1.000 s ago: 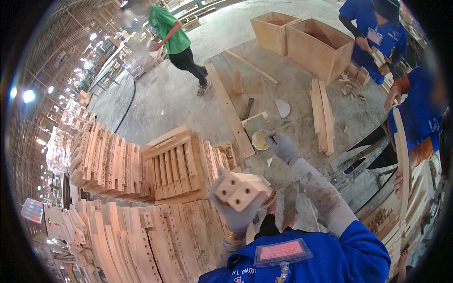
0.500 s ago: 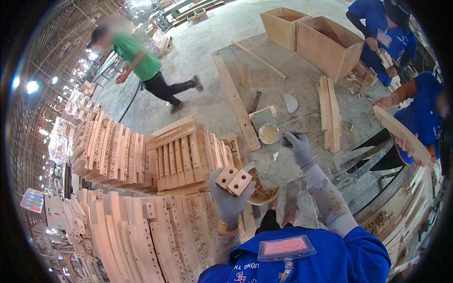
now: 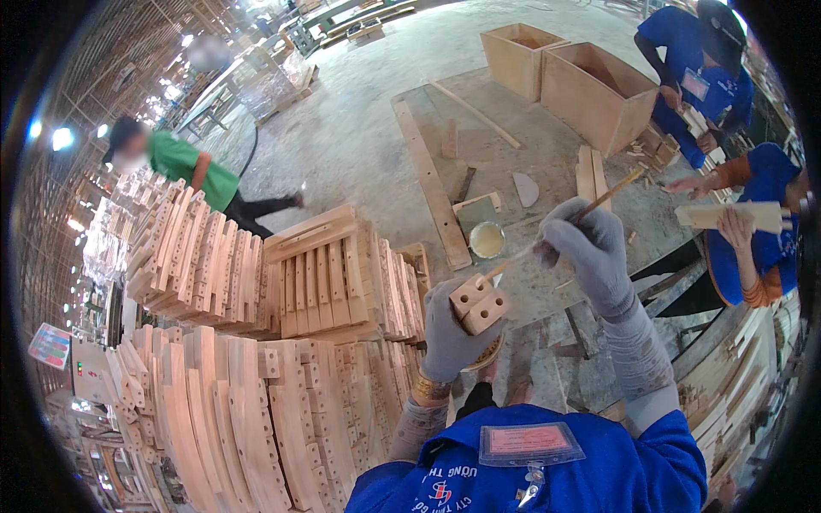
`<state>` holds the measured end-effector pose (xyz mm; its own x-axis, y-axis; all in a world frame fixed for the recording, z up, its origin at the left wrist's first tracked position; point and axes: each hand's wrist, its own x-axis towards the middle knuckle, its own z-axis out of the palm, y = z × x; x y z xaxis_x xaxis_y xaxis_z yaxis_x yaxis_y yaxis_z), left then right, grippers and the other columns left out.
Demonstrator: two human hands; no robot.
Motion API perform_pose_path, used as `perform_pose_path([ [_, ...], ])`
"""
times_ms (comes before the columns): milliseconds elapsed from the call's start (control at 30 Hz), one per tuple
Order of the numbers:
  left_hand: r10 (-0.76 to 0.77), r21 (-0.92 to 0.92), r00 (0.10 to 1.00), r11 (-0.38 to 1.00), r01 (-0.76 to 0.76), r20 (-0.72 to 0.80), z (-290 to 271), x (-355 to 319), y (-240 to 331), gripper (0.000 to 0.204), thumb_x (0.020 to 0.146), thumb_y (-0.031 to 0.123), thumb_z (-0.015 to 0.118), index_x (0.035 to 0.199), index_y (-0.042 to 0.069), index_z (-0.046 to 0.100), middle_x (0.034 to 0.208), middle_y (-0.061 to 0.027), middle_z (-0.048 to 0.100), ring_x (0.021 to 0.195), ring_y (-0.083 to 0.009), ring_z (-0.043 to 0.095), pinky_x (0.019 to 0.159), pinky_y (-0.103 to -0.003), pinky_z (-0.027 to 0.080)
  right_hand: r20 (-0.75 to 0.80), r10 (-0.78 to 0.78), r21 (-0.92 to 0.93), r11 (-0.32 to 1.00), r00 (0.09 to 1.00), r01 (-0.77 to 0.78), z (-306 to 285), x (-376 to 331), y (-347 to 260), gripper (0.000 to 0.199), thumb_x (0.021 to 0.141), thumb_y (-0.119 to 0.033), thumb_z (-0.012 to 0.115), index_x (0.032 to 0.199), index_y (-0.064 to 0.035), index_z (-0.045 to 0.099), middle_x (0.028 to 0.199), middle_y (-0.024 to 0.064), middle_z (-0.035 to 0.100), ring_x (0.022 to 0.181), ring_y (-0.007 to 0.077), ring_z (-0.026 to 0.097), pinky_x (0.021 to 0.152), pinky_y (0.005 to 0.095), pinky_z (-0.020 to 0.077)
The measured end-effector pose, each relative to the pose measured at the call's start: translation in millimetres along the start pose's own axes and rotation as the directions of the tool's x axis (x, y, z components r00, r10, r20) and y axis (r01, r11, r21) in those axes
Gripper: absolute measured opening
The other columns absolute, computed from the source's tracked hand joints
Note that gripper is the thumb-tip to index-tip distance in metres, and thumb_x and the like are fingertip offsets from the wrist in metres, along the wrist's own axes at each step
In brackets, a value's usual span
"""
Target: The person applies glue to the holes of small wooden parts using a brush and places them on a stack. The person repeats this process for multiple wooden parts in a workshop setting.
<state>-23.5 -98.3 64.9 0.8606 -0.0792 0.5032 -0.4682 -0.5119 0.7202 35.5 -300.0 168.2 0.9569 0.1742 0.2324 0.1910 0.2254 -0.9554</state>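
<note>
Left hand [image 3: 449, 344] had some holey wood blocks [image 3: 480, 308] gripped just below mid-frame, right hand [image 3: 592, 256] was pinching a skinny stick [image 3: 614, 190].

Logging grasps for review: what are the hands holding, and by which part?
Left hand: drilled wooden pieces, around the sides below the holed end. Right hand: a thin stick, near its middle.

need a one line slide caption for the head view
Gloved left hand holds drilled wooden pieces; the gloved right hand grips a thin stick slanting toward them.
</note>
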Motion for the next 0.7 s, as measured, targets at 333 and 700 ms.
perform_pose_path([
  [333,0.129,0.085,0.991,0.988,-0.131,0.019,12,7,22,0.074,0.058,0.024,0.086,0.115,0.004,0.044,0.108,-0.0129,0.05,0.098,-0.0295,0.05,0.084,-0.04,0.042,0.243,-0.258,-0.439,0.83,0.935,0.343,0,-21,-47,0.009,0.078,-0.008,0.069,0.082,-0.0004,0.065,0.066,0.0068,0.063,0.058,0.0126,0.062,0.053,0.0239,0.0457],
  [700,0.065,0.018,0.994,0.998,-0.067,0.091,12,9,27,0.074,0.059,0.023,0.085,0.117,0.004,0.043,0.107,-0.0129,0.049,0.099,-0.0293,0.049,0.085,-0.042,0.041,0.3,-0.344,-0.49,0.745,0.89,0.453,2,-26,-49,0.011,0.077,-0.011,0.071,0.08,-0.0024,0.064,0.063,0.0085,0.061,0.053,0.0197,0.062,0.05,0.0267,0.0451],
])
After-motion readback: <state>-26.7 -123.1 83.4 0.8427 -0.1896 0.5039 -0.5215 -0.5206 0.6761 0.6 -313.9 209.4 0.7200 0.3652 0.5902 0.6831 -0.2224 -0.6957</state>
